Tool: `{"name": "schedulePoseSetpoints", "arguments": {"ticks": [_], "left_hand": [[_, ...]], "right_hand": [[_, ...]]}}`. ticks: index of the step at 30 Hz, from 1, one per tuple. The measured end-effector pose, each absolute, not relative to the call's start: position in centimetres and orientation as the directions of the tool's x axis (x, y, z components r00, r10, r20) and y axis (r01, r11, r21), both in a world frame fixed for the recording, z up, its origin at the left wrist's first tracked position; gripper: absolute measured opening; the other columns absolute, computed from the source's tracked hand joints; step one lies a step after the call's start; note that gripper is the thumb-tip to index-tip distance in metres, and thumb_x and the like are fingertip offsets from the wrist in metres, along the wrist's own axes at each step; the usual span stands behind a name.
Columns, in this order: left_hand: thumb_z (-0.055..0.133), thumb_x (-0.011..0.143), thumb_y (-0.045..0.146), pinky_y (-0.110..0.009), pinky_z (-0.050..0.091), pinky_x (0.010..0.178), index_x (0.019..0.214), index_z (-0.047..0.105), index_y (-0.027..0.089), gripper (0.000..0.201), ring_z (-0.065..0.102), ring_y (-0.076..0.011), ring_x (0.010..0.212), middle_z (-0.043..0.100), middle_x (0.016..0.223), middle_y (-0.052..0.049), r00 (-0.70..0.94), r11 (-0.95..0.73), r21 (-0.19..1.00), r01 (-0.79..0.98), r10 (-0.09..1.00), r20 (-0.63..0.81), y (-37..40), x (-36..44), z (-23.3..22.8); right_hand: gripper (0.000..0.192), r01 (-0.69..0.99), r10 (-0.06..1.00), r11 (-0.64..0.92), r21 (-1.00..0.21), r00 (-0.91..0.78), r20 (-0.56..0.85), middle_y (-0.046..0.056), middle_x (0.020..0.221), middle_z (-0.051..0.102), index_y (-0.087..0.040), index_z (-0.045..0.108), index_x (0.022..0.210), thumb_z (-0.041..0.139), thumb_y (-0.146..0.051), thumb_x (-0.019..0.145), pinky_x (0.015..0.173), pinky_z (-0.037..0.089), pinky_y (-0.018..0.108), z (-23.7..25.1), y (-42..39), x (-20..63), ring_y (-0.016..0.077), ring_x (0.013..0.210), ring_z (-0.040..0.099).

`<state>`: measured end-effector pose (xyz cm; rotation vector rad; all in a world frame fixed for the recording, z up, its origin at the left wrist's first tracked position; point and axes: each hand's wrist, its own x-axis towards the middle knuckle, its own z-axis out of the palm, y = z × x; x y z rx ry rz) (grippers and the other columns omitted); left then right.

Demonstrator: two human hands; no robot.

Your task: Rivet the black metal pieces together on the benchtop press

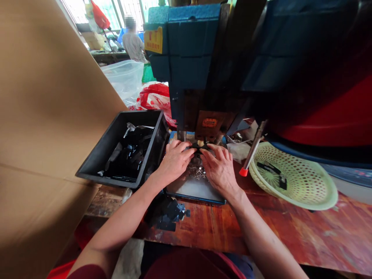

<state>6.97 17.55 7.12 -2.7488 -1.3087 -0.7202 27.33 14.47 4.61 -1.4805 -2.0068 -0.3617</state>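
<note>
Wooden bench [290, 228]: your left hand [174, 161] and right hand [219, 168] pinched a black part [200, 146] under the press [200, 77]; next, clear fingers.

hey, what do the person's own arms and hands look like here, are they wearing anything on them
Both forearms are bare, with no gloves on the left hand or the right hand. No watch, bracelet or ring shows from this view. A dark red sleeve is just visible at the bottom edge on the left arm; the right arm leaves the picture before any sleeve appears.
</note>
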Motion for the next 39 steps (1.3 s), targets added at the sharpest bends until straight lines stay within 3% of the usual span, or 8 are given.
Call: {"name": "schedulePoseSetpoints", "arguments": {"ticks": [15,18,24,39], "left_hand": [[0.047,0.110,0.032,-0.046,0.044,0.094,0.133,0.071,0.025,0.034,0.049,-0.0294,0.122,0.068,0.134,-0.009,0.533,-0.646,0.212,0.733,0.740,0.410,17.4,7.0,7.4],[0.048,0.110,0.031,-0.046,0.044,0.095,0.132,0.072,0.024,0.033,0.050,-0.0296,0.122,0.068,0.134,-0.009,0.532,-0.645,0.212,0.734,0.740,0.412,17.4,7.1,7.5],[0.048,0.110,0.032,-0.046,0.044,0.095,0.136,0.069,0.024,0.034,0.049,-0.0293,0.123,0.067,0.137,-0.009,0.527,-0.644,0.198,0.739,0.736,0.424,17.4,7.0,7.3],[0.051,0.109,0.032,-0.046,0.042,0.095,0.132,0.072,0.024,0.032,0.049,-0.0306,0.123,0.068,0.139,-0.008,0.524,-0.632,0.168,0.757,0.740,0.421,17.3,7.1,7.7]], "right_hand": [[0.027,0.931,0.737,0.364,0.001,-0.289,0.611,0.011,0.139,0.068,-0.025,0.073,0.122,0.054,-0.036,0.107,0.097,0.039,0.044,5.3,14.5,27.1,0.0302,0.129,0.053],[0.030,0.929,0.742,0.369,-0.027,-0.277,0.611,0.012,0.138,0.068,-0.023,0.072,0.125,0.053,-0.037,0.107,0.097,0.040,0.043,5.2,14.5,27.2,0.0301,0.129,0.055],[0.032,0.915,0.761,0.351,-0.201,-0.153,0.630,0.011,0.129,0.073,-0.021,0.070,0.131,0.049,-0.031,0.109,0.096,0.043,0.040,4.7,14.4,27.8,0.0261,0.118,0.061],[0.030,0.924,0.744,0.349,-0.153,-0.174,0.645,0.011,0.134,0.070,-0.022,0.072,0.128,0.053,-0.034,0.108,0.097,0.043,0.042,4.6,14.4,27.7,0.0283,0.123,0.058]]}}
